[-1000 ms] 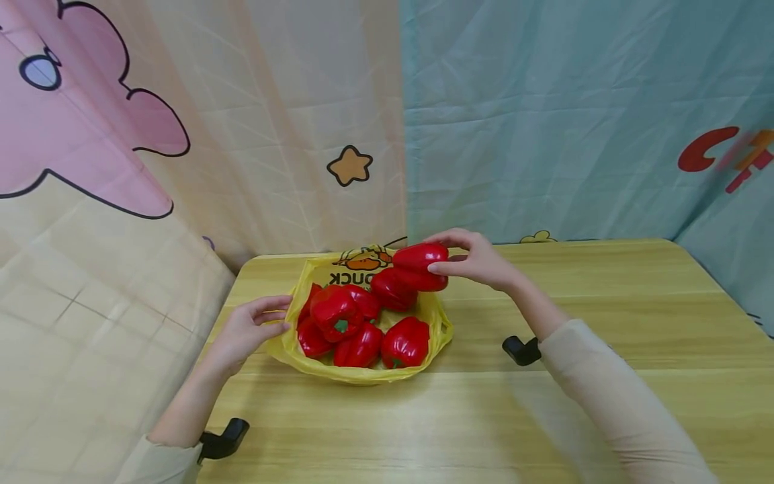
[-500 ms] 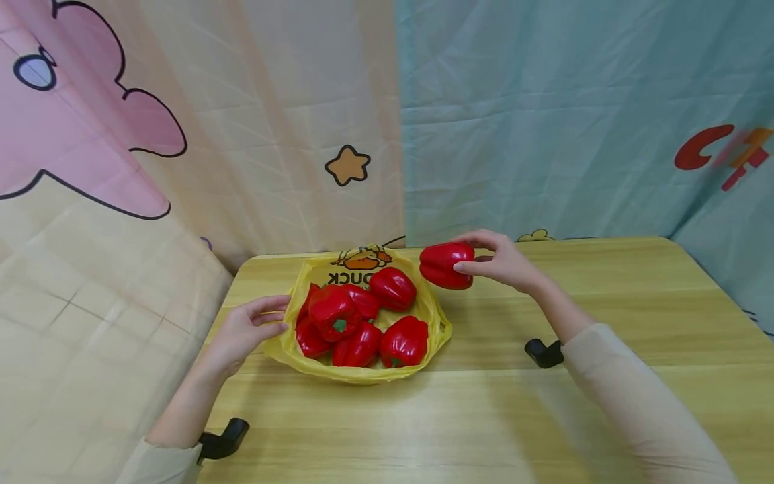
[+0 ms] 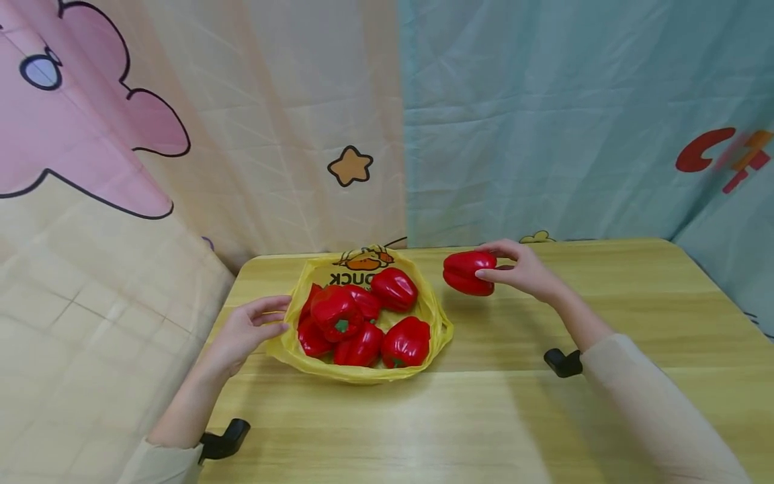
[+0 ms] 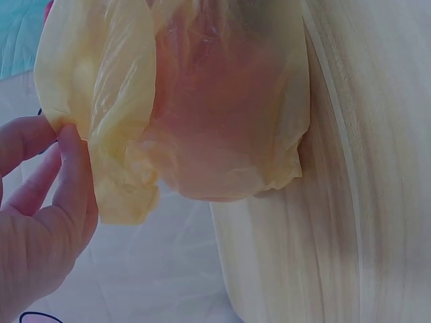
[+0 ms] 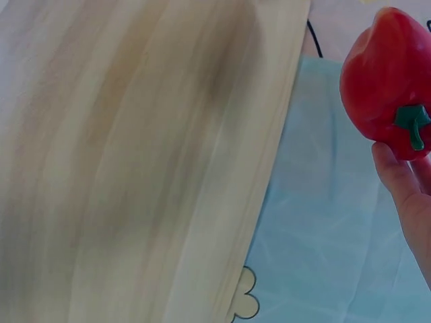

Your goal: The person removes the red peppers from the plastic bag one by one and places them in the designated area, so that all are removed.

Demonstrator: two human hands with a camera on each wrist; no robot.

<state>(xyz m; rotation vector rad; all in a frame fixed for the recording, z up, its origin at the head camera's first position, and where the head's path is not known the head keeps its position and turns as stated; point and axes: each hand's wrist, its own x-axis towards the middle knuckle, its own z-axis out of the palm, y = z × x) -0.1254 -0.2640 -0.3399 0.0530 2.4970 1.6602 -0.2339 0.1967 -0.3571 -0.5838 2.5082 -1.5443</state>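
Observation:
A red bell pepper [image 3: 461,273] with a green stem is held in my right hand [image 3: 525,274], above the table just right of a yellow plastic bag [image 3: 357,375]. In the right wrist view the fingers grip this pepper [image 5: 384,81] near its stem end. The bag lies with its mouth spread wide and several more red bell peppers inside, one pepper [image 3: 336,313] on top of others at the left. My left hand [image 3: 242,335] pinches the bag's left rim; the left wrist view shows thumb and fingers on the thin plastic [image 4: 121,168].
The bag stands on a light wooden table [image 3: 423,430], toward its back left. Behind the table hangs a curtain [image 3: 520,134] with cartoon prints. Wood surface stretches to the right of the bag and in front of it.
My right hand has carried the red bell pepper from over the bag out to the right, then slightly down. The left hand stays at the bag's rim.

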